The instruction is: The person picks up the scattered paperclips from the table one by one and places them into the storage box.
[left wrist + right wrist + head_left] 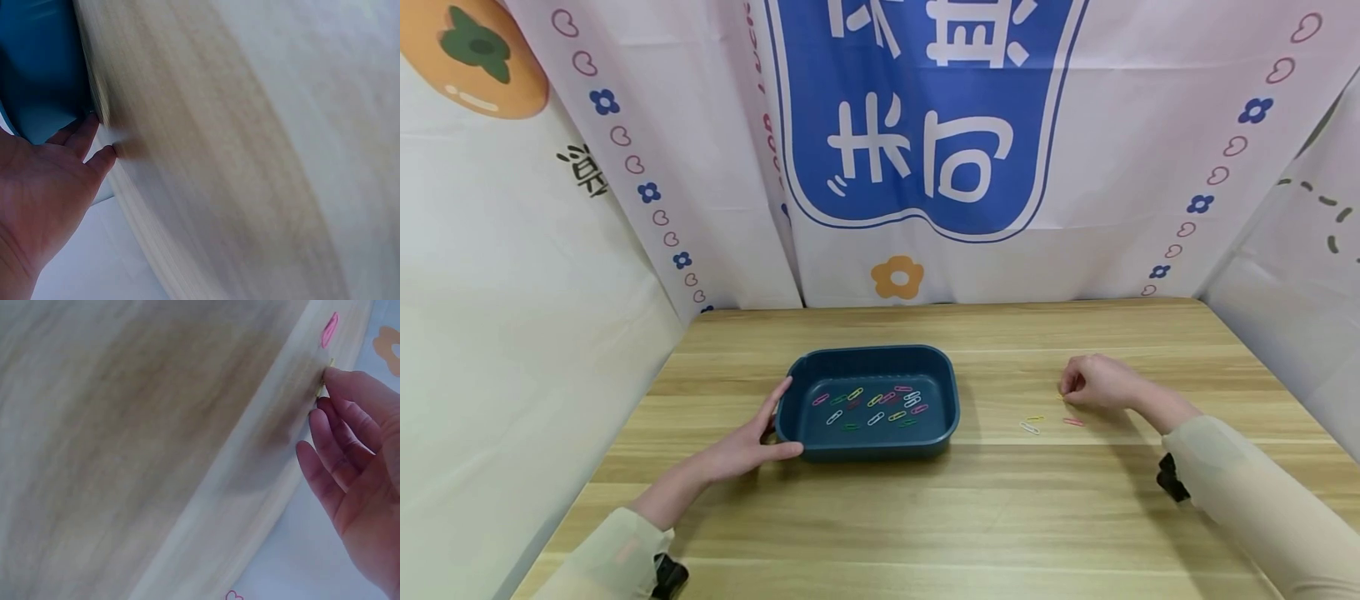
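A dark blue rectangular tray point(865, 452) stands on the table, with several coloured paper clips point(876, 400) scattered across its floor. My left hand point(741, 450) is spread against the tray's left end, the thumb at the front corner and a finger reaching up along the side. Over on the right, my right hand point(1101, 383) pinches a yellow paper clip point(319, 391) between thumb and fingertips, low over the wood. Near it on the table lie a pink paper clip point(1073, 422), a white paper clip point(1030, 428) and another yellow paper clip point(1035, 417).
The wooden table point(880, 533) carries the tray left of its middle. Behind its far edge hangs a printed white cloth point(850, 267) with a blue panel, and more white cloth point(512, 333) borders the left side. Dark wrist devices point(1172, 479) sit at both sleeves.
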`<state>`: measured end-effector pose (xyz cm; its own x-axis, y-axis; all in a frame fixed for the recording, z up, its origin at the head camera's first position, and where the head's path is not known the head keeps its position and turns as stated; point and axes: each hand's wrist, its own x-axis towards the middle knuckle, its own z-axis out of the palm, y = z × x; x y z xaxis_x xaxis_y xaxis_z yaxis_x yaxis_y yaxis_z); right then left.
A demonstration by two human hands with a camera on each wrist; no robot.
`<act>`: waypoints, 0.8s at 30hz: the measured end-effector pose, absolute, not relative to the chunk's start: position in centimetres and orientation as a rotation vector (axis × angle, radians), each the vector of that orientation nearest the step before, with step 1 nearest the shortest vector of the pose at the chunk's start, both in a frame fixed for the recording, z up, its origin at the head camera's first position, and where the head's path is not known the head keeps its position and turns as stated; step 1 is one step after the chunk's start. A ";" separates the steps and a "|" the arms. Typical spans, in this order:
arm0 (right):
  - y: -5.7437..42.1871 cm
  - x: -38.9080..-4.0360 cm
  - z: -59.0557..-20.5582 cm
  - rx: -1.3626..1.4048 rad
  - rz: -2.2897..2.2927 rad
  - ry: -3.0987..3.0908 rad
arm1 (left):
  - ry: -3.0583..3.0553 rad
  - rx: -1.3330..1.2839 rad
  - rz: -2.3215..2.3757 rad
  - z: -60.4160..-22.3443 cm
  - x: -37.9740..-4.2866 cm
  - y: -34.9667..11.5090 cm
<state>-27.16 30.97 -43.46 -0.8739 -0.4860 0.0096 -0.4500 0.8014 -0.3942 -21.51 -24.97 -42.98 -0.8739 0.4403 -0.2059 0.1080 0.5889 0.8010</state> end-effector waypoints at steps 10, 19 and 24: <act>30.7 -27.1 -43.1 -0.736 -0.670 2.810 | 2.452 0.447 1.182 -42.9 -21.5 -24.9; 30.8 -26.8 -43.0 -0.748 -0.728 2.776 | 2.447 0.443 1.194 -42.9 -21.5 -24.9; 31.0 -26.8 -43.1 -0.723 -0.777 2.750 | 2.451 0.453 1.190 -43.1 -21.5 -24.9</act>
<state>-26.76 30.97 -43.13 -0.8622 -0.5039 -0.0515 -0.4026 0.7433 -0.5342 -21.54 -24.91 -43.07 -0.8769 0.4402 -0.1928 0.1207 0.5901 0.7983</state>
